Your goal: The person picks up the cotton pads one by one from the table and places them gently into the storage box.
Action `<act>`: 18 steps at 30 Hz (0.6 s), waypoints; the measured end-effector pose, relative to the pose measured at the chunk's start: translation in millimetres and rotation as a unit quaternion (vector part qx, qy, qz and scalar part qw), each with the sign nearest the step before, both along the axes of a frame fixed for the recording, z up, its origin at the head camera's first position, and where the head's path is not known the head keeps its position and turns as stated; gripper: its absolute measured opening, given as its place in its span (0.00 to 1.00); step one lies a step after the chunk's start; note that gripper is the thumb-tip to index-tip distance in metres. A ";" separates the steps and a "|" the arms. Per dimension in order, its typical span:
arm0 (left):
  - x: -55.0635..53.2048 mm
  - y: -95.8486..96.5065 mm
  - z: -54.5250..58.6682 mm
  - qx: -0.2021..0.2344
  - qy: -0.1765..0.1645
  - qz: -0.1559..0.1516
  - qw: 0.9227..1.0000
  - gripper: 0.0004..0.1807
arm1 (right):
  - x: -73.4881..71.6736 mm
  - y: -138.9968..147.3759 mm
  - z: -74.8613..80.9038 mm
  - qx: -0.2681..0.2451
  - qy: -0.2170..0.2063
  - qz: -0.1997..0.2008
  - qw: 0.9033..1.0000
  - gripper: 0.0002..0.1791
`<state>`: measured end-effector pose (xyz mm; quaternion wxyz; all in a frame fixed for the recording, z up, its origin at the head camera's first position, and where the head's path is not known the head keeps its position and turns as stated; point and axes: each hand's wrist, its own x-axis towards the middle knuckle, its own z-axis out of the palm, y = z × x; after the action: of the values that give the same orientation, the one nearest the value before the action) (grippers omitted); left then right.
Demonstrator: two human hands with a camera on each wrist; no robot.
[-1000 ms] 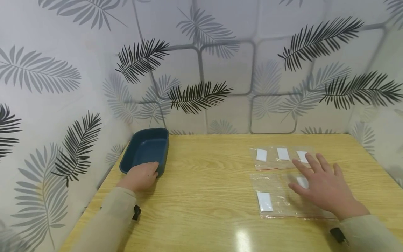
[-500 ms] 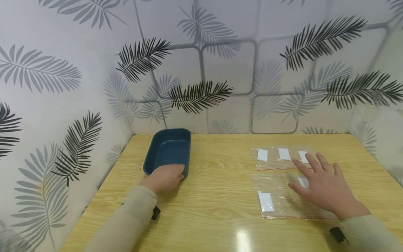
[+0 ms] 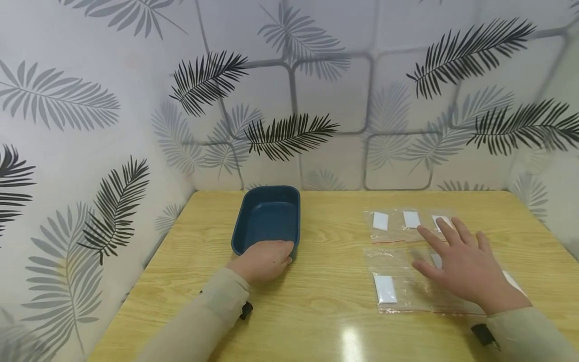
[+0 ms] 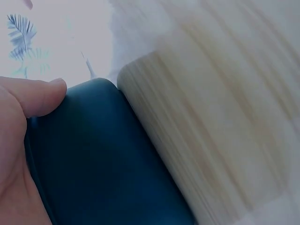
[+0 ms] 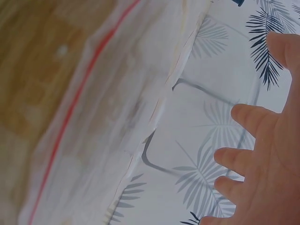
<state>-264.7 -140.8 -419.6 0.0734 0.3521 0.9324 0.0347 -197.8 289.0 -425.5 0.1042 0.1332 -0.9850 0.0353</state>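
The left hand (image 3: 264, 260) is curled over the near right corner of a dark blue, rounded rectangular tray (image 3: 273, 218), thumb on its rim, left of the middle of the yellow wood-grain counter (image 3: 325, 281). The right hand (image 3: 470, 274), fingers spread wide and gripping nothing, is over two rows of flat, clear plastic bags (image 3: 408, 289) with red seal lines and white rectangular pieces (image 3: 385, 289).

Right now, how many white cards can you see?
6: back-left card, back-middle card, back-right card, front-left card, thumb-side card and wrist-side card. The right hand partly blocks some and may hide more.
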 end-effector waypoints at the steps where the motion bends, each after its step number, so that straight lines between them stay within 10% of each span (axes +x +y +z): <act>1: 1.0 3.3 -0.1 0.001 0.003 -0.006 1.000 0.06 | 0.0 -0.9 0.6 0.001 -0.001 0.000 1.000 0.47; 18: 11.8 58.5 -5.5 -0.010 0.003 -0.032 0.999 0.05 | -3.3 -5.3 -1.6 -0.003 -0.001 0.007 1.000 0.47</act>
<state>-252.9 -82.3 -425.1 0.0751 0.3811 0.9212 0.0221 -201.1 283.7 -427.1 0.1030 0.1393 -0.9841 0.0394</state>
